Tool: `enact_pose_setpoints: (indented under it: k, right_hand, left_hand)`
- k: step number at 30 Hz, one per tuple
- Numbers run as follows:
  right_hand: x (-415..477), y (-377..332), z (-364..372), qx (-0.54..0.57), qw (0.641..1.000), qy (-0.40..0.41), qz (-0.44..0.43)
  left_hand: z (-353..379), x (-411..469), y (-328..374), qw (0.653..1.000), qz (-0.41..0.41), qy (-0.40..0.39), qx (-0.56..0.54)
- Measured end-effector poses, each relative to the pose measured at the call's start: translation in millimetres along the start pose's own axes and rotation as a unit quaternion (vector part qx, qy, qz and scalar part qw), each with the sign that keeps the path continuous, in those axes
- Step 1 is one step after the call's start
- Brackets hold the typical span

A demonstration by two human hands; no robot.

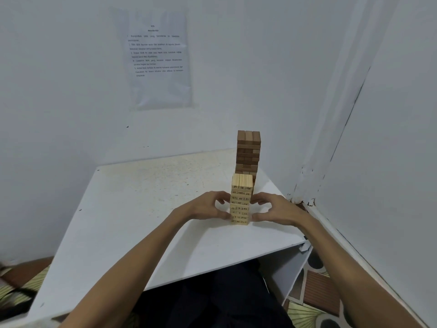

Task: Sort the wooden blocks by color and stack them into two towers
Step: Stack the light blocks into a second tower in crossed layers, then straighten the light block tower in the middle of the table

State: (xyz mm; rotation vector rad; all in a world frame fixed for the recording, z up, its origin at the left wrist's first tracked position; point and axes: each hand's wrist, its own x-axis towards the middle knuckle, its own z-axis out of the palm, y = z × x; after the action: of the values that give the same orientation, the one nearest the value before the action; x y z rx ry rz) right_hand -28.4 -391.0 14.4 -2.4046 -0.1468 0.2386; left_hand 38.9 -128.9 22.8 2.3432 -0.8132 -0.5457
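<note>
A tower of light wooden blocks [241, 185] with printed numbers stands on the white table [142, 209], right of its middle. Behind it rises a taller tower of dark brown blocks [248, 150], near the table's far right corner. My left hand [208, 205] is at the light tower's left side, thumb and curled fingertips touching it. My right hand [272, 209] mirrors it on the right side, thumb low against the tower and fingers bent toward the blocks. The two hands bracket the lower half of the light tower.
White walls close in behind and on the right, the right wall [378, 162] just past the table edge. A printed sheet [158, 58] is taped to the back wall. A patterned floor mat [314, 304] lies below.
</note>
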Motion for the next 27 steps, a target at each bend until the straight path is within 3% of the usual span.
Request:
enact_pose_setpoints:
  k: [10,27]
  right_hand:
    - [4.5,-8.6,9.3,0.046,0.997,0.057,-0.029]
    - [1.0,-17.6,3.6,0.051,0.995,0.066,-0.045]
  left_hand:
    - [-1.7,12.5,-5.9,0.998,0.027,0.047,-0.028]
    - [2.7,18.3,-6.6,0.995,0.045,0.054,-0.075]
